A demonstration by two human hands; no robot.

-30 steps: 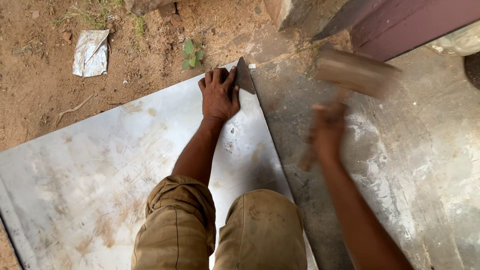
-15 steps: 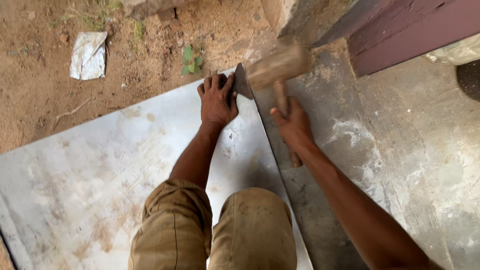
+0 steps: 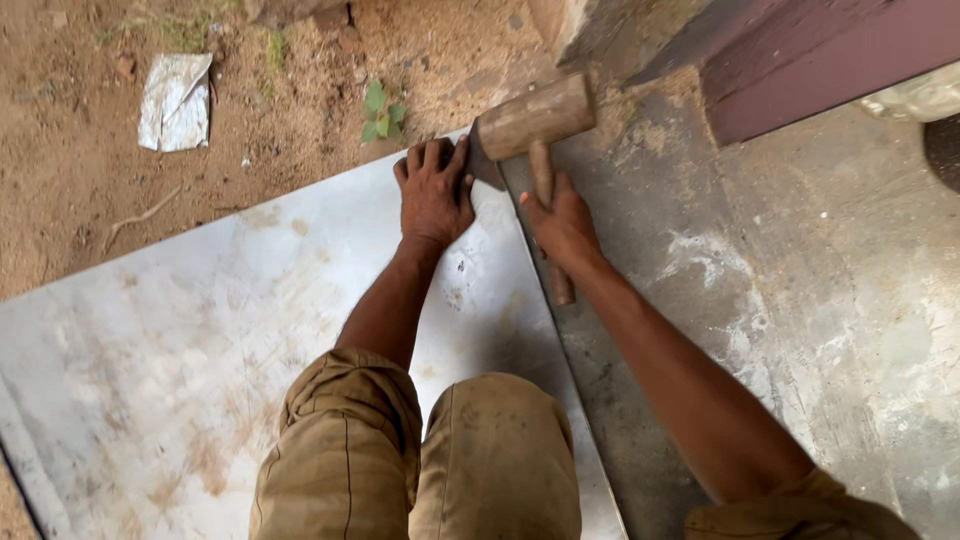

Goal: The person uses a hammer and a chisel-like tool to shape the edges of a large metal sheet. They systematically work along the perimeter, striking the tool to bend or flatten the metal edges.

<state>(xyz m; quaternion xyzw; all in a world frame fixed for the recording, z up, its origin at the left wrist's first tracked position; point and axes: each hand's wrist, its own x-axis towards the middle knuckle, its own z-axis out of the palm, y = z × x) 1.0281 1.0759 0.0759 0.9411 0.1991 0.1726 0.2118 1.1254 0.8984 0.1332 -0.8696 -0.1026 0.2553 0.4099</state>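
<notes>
Two hands are working at the upper centre of the frame. The left hand [image 3: 434,192] is lying flat, fingers spread, pressing down on the metal sheet [image 3: 200,340] near its top corner. The right hand [image 3: 562,225] is gripping the handle of a wooden mallet [image 3: 535,118], fist closed around it, with the mallet head sitting just above the sheet's dark folded edge [image 3: 487,168], touching or nearly so; hard to tell which. The sheet is lying on the ground, filling the lower left, and its right edge is running down along the concrete slab [image 3: 800,300]. The knees [image 3: 430,460] in tan trousers are resting on the sheet at bottom centre. A crumpled scrap [image 3: 176,100] is lying on the dirt at upper left, and a small green plant [image 3: 380,110] is growing near the corner. To do this well, judging from the pose: be keeping the mallet face flat to the edge, and be keeping the left fingers well clear of the head.
</notes>
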